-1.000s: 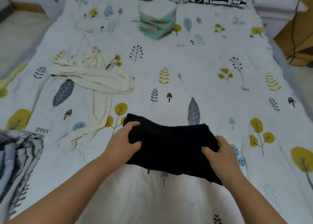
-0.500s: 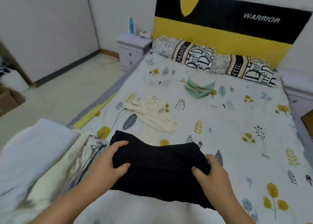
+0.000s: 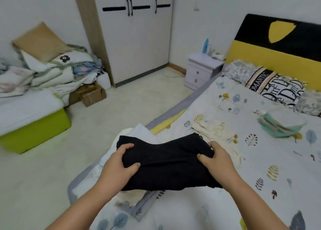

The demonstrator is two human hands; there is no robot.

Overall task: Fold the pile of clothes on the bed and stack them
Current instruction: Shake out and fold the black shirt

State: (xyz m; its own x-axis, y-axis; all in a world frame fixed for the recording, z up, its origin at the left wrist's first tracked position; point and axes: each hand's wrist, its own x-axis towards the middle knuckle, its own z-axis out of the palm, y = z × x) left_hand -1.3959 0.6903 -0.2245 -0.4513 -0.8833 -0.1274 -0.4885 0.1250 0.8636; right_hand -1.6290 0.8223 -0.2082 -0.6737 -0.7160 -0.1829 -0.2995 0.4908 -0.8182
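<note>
Gripping a folded black garment [image 3: 166,165] by its two ends, the left hand [image 3: 116,167] and right hand [image 3: 218,162] hold it over the stack of folded clothes [image 3: 139,200] at the bed's [image 3: 260,186] left edge. A pillow [image 3: 276,85] at the headboard [image 3: 278,56] reads "ROMANTIC"; white wardrobe [image 3: 137,38] and nightstand [image 3: 201,70] stand beyond.

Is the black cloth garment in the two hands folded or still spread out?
Folded. The black cloth garment is a compact thick bundle; the left hand and right hand grip its ends.

Black garment [image 3: 171,163] — leaf-printed white bedspread [image 3: 260,160] — yellow-and-black headboard [image 3: 278,56]
</note>
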